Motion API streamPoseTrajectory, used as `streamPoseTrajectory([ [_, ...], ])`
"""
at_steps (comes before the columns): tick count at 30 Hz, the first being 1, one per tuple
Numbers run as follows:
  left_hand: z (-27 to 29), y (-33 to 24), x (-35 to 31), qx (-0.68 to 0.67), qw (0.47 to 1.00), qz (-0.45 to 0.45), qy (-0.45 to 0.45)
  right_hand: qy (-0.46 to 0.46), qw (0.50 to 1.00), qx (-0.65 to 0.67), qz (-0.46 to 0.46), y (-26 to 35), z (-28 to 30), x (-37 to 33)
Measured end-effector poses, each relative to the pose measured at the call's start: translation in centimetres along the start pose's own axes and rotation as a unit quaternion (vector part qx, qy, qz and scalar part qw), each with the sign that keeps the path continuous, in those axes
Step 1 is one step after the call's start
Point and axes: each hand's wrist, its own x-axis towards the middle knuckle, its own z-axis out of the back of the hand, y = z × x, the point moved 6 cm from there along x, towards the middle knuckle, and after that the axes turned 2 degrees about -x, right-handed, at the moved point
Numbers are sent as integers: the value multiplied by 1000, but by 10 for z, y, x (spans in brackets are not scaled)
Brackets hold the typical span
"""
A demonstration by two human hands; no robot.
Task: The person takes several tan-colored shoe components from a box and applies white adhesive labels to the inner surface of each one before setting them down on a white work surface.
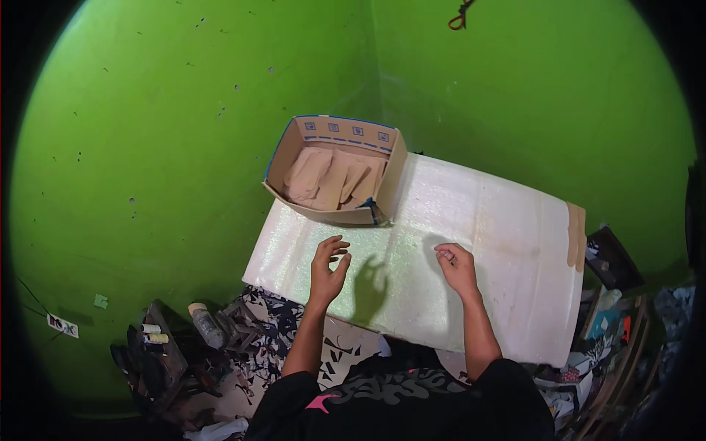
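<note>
My left hand (329, 270) hovers over the left part of the white table top (507, 279), thumb and fingers apart, with nothing in it. Its shadow falls on the surface to its right. Farther right, my right hand (457, 267) is above the same surface with its fingers curled in; whether anything small is inside them is hidden. Beyond my left hand stands an open cardboard box (397, 165) with blue edging. Flat brown shoe-sole-shaped pieces (323, 176) lie in it, several overlapping. Neither hand touches the box.
Brown strips (576, 235) lie along the table's right edge. Green walls (184, 147) meet behind the box. On the floor at the lower left are dark scraps (276, 316), a bottle (207, 325) and thread spools (154, 334). A dark bin (612, 257) and clutter stand at the right.
</note>
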Motion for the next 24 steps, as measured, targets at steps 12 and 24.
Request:
streamPoseTrajectory([
  [12,28,0,130,16,998,-53,19,22,994,108,0,44,-76,129],
  [24,64,66,226,16,990,-49,129,14,996,87,-5,89,-152,173],
])
